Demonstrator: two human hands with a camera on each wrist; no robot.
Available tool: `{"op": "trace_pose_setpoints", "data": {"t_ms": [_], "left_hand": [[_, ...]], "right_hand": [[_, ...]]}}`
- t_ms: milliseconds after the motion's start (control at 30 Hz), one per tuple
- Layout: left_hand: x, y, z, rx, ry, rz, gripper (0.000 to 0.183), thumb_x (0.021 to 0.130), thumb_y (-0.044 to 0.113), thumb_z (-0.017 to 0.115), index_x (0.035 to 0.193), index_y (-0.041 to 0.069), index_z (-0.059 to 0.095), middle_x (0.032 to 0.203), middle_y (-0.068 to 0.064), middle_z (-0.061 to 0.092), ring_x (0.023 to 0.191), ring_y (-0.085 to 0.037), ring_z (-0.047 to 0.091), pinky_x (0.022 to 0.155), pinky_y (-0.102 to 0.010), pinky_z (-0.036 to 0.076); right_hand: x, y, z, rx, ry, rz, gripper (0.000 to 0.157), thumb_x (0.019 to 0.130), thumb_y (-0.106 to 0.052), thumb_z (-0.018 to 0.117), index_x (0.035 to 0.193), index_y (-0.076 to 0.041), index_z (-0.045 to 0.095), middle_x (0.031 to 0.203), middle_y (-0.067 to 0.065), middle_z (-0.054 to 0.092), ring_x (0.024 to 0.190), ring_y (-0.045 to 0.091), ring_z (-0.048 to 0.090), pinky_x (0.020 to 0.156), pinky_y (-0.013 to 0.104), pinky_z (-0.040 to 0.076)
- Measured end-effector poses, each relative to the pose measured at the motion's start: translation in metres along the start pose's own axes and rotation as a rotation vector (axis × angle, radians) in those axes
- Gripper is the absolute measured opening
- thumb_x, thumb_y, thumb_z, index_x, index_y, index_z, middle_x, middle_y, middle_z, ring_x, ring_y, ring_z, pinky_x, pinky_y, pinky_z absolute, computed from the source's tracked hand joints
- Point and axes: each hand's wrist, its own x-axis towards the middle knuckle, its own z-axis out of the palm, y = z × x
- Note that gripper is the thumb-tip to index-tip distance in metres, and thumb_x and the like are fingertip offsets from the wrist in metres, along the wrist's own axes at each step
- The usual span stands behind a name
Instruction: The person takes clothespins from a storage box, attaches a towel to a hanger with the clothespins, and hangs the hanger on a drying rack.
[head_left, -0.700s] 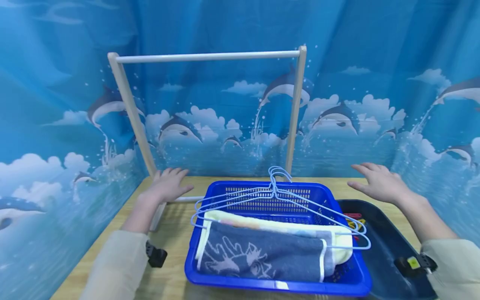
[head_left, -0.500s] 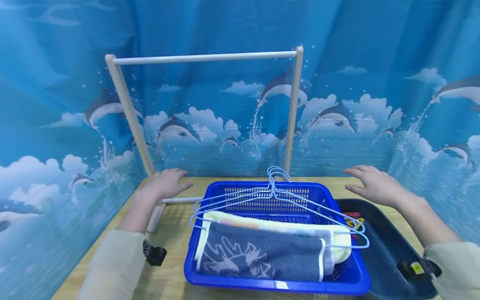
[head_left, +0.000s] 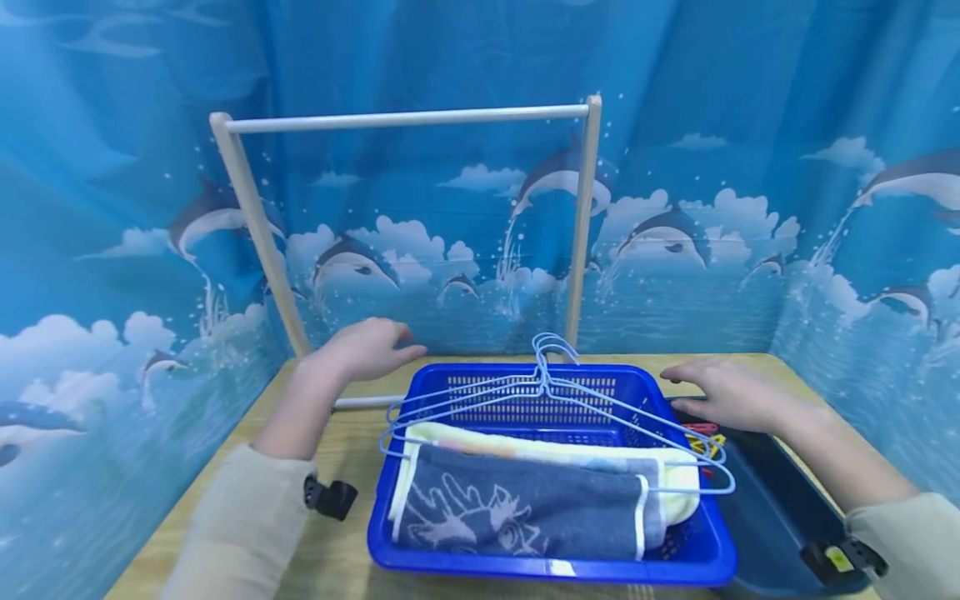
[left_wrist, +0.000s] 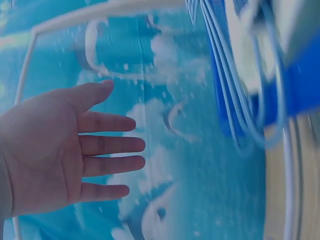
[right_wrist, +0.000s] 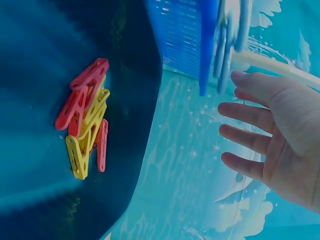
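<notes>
between the last head views and now, we see that both hands have moved inward: the left hand [head_left: 367, 350] is now just beside the upper left corner of the blue basket [head_left: 465, 562], and the right hand [head_left: 727, 393] is lower and closer to its upper right corner, seen over the far edge of the dark tray [head_left: 780, 508]. the basket and its load lie as they did. we judge that this is an approach, and that nothing is taken up yet. the left fingers are straight and a little apart, thumb raised; the right fingers are also apart, slightly bent, and no hand holds anything. the light blue hangers [head_left: 543, 382] lie in a stack across the basket, in the lower middle of the frame, hooks toward the top, their ends reaching over both side rims. they look thin and smooth. under them is a folded dark grey towel [head_left: 570, 508] with a pale drawing and white edge, and a pale yellow towel [head_left: 678, 502] shows behind it. red and yellow clothes pegs [right_wrist: 92, 115] lie in the tray.
</notes>
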Motion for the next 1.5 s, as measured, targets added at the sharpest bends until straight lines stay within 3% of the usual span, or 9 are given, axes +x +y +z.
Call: {"op": "trace_pose_setpoints", "data": {"t_ms": [67,167,267,400,600,800,967,1333,1500], "left_hand": [[0.001,0.012,0.0,0.01,-0.007,0.024,0.049,0.095,0.042,0.047,0.125,0.003,0.055,0.114,-0.014,0.061,0.104,-0.029,0.058,0.086,-0.046,0.046],[0.003,0.03,0.0,0.024,-0.02,0.067,0.037,0.094,0.041,0.049,0.105,0.008,0.064,0.086,-0.005,0.064,0.077,-0.019,0.06,0.068,-0.036,0.049],[0.005,0.046,0.001,0.04,-0.029,0.116,0.033,0.094,0.04,0.051,0.079,0.013,0.061,0.062,0.001,0.051,0.054,-0.013,0.047,0.052,-0.028,0.039],[0.01,0.064,0.004,0.071,-0.043,0.171,0.038,0.094,0.039,0.051,0.065,0.015,0.048,0.054,0.003,0.037,0.047,-0.011,0.035,0.047,-0.027,0.03],[0.019,0.081,0.018,0.11,-0.09,0.207,0.033,0.093,0.038,0.052,0.071,0.014,0.054,0.055,0.004,0.035,0.048,-0.01,0.031,0.046,-0.025,0.028],[0.028,0.093,0.035,0.17,-0.145,0.228,0.03,0.094,0.036,0.052,0.071,0.016,0.053,0.055,0.005,0.032,0.047,-0.009,0.028,0.047,-0.026,0.028],[0.033,0.102,0.042,0.218,-0.175,0.244,0.025,0.093,0.036,0.054,0.082,0.015,0.061,0.061,0.006,0.044,0.053,-0.008,0.039,0.051,-0.026,0.035],[0.042,0.11,0.057,0.281,-0.195,0.23,0.025,0.093,0.03,0.055,0.11,0.014,0.064,0.078,0.005,0.058,0.068,-0.011,0.052,0.064,-0.027,0.046],[0.046,0.109,0.06,0.3,-0.199,0.233,0.019,0.094,0.022,0.054,0.107,0.013,0.064,0.076,0.004,0.057,0.067,-0.012,0.052,0.062,-0.027,0.045]], "right_hand": [[0.002,-0.001,0.002,-0.011,0.004,-0.024,0.04,0.087,-0.025,0.064,0.119,-0.002,0.059,0.115,0.016,0.06,0.108,0.039,0.054,0.085,0.053,0.044],[0.003,-0.003,0.006,-0.019,0.026,-0.061,0.037,0.084,-0.022,0.067,0.116,-0.003,0.062,0.11,0.014,0.062,0.103,0.036,0.057,0.082,0.05,0.047],[0.004,-0.005,0.009,-0.029,0.042,-0.085,0.034,0.082,-0.019,0.069,0.112,-0.004,0.063,0.107,0.012,0.062,0.098,0.034,0.058,0.079,0.048,0.048],[0.006,-0.006,0.013,-0.03,0.039,-0.095,0.031,0.083,-0.018,0.068,0.11,-0.003,0.064,0.106,0.011,0.062,0.098,0.033,0.058,0.079,0.047,0.049],[0.01,-0.01,0.015,-0.012,0.01,-0.119,0.027,0.085,-0.014,0.065,0.11,-0.004,0.064,0.102,0.007,0.061,0.094,0.029,0.06,0.078,0.044,0.05],[0.012,-0.01,0.018,-0.007,-0.006,-0.09,0.026,0.085,-0.014,0.065,0.11,-0.005,0.064,0.101,0.006,0.06,0.092,0.026,0.059,0.076,0.042,0.05],[0.012,-0.011,0.019,-0.025,0.011,-0.081,0.026,0.085,-0.015,0.065,0.109,-0.005,0.064,0.101,0.007,0.058,0.09,0.026,0.059,0.075,0.042,0.05],[0.014,-0.012,0.021,-0.096,-0.008,-0.055,0.029,0.088,-0.021,0.062,0.112,-0.003,0.06,0.097,0.006,0.054,0.085,0.02,0.057,0.072,0.04,0.049],[0.016,-0.009,0.023,-0.097,-0.018,-0.038,0.03,0.089,-0.023,0.061,0.112,-0.004,0.06,0.096,0.005,0.053,0.084,0.019,0.055,0.071,0.04,0.048]]}}
